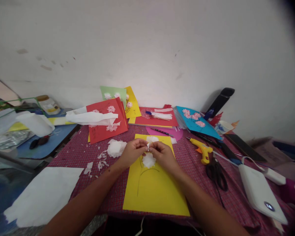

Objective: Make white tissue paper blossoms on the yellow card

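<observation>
Both my hands meet above a yellow sheet of card that has dark curved lines drawn on it. With fingertips pinched, my left hand and my right hand hold a small piece of white tissue paper between them. Just below my fingers a white tissue-paper flower lies on the card. Another bit of white tissue shows at the card's top edge, partly behind my fingers. Left of my left hand sits a heap of white tissue paper, with torn scraps around it.
A yellow glue gun, black scissors and a white power bank lie to the right. Red card and blue card with pink-white flowers stand toward the wall. A large white tissue sheet hangs over the left edge.
</observation>
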A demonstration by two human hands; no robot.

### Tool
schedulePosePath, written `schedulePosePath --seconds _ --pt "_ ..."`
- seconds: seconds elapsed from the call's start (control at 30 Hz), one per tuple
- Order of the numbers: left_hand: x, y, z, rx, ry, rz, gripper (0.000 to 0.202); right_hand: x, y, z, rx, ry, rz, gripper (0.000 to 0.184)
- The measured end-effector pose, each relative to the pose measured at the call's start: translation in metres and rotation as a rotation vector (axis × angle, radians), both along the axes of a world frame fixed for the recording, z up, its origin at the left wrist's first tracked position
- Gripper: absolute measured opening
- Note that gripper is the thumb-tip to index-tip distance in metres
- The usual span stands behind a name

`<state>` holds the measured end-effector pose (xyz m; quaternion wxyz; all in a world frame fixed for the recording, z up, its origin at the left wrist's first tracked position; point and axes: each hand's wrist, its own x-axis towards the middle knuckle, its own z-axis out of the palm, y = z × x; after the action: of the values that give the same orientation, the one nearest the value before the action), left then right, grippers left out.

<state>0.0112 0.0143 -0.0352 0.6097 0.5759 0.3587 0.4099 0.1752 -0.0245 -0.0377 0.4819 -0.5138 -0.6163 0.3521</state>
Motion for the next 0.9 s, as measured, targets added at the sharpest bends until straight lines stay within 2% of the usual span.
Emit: schedulePosePath --seconds 0.43,0.67,0.9 --pt "-0.0018 -0.0017 0.0037 0.092 0.109 0.021 0.019 0.0013 0.0017 0.0083 -0.17 0.216 0.077 0.013" --pt "-0.0019 -0.0023 0.005 0.107 0.156 0.036 0.019 0.0015 0.0034 0.0038 -0.172 0.214 0.061 0.014" --pt "-0.0038 -0.0032 0.0071 0.072 0.115 -0.026 0.023 -0.0003 0.0021 0.0024 -0.1 0.145 0.03 0.01"
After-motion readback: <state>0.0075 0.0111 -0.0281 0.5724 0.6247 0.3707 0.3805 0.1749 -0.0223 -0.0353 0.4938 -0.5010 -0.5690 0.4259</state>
